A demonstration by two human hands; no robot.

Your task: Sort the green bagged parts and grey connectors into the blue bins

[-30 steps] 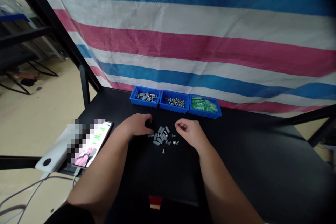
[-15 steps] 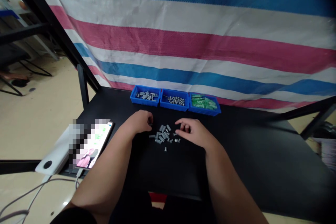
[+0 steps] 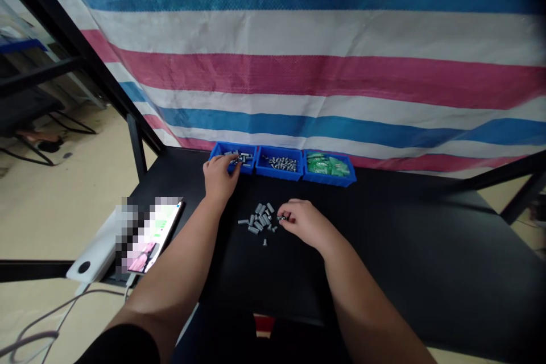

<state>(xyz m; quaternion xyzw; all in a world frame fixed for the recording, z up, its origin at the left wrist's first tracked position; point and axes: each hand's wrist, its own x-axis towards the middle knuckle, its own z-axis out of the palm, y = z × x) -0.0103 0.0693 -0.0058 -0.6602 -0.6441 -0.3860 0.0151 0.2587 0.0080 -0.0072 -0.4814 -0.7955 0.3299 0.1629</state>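
A small heap of grey metal parts [image 3: 259,220] lies on the black table [image 3: 405,250]. My right hand [image 3: 301,222] rests at the heap's right edge, fingers curled and pinching a small grey piece. My left hand [image 3: 219,173] reaches over the front rim of the left blue bin [image 3: 215,152], fingertips down among the grey cylinders in it; what they hold is hidden. The middle blue bin [image 3: 279,172] holds small grey screws. The right blue bin [image 3: 330,176] holds green pieces.
A phone [image 3: 149,233] with a lit screen lies on a white power bank [image 3: 91,256] at the table's left edge, with cables hanging below. A striped tarp [image 3: 324,74] hangs behind the bins. Black frame posts [image 3: 135,148] stand at the left.
My left hand has left the heap and moved forward to the left blue bin. My right hand has shifted left and closed on a piece at the heap's edge.
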